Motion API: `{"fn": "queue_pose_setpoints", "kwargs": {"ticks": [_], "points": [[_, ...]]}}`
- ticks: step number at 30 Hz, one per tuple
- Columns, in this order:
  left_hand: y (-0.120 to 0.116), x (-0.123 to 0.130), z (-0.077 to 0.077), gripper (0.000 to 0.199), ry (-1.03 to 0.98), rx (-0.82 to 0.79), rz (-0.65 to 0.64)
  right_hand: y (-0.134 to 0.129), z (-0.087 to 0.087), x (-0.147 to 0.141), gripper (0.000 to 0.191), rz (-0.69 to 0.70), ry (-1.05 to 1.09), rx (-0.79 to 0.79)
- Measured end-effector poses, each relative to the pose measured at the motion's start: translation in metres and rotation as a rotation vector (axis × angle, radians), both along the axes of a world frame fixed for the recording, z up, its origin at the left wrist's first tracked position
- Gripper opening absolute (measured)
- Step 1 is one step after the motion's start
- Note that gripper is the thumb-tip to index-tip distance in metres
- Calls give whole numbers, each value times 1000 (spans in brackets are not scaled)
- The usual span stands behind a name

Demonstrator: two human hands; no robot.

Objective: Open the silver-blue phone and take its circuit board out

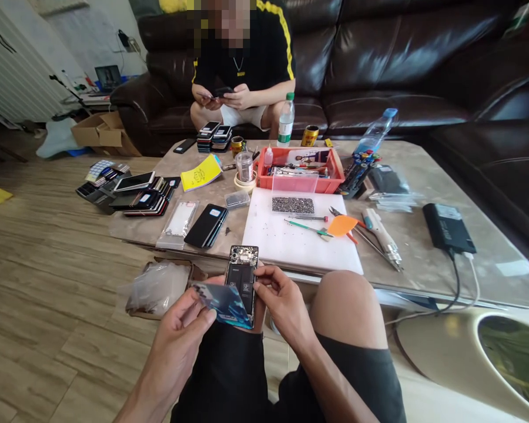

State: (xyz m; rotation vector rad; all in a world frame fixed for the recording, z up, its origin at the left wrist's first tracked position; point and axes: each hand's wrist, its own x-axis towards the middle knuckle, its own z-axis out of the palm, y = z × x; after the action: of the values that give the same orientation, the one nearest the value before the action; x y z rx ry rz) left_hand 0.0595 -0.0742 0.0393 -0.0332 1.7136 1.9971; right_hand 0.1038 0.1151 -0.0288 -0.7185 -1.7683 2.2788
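Two hands busy in head view: your left hand (181,328) pinches the cover (224,302), your right hand (285,301) grips the phone (247,256) by its side, just off the table (427,267)'s near edge. Back lifted, full separation unclear; battery (242,278) still in.

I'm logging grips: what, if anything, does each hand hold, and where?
The left hand holds a glossy back cover by its left edge; the right hand holds the opened phone by its right edge.

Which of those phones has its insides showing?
The nearest phone, at the wearer's right hand: its battery and circuitry are exposed, while the topmost stacked phones look covered.
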Motion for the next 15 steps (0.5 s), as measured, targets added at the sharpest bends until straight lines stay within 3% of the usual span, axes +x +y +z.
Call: {"fn": "queue_pose_setpoints", "kwargs": {"ticks": [3, 7, 15], "points": [[-11, 6, -4, 20, 64, -22, -42, 0, 1, 1, 25, -13, 37, -32], [-29, 14, -18, 11, 185, -128, -190, 0, -3, 2, 26, -27, 72, -34], [-47, 12, -48, 16, 466, -177, -348, 0, 0, 2, 28, -40, 86, -6]]}}
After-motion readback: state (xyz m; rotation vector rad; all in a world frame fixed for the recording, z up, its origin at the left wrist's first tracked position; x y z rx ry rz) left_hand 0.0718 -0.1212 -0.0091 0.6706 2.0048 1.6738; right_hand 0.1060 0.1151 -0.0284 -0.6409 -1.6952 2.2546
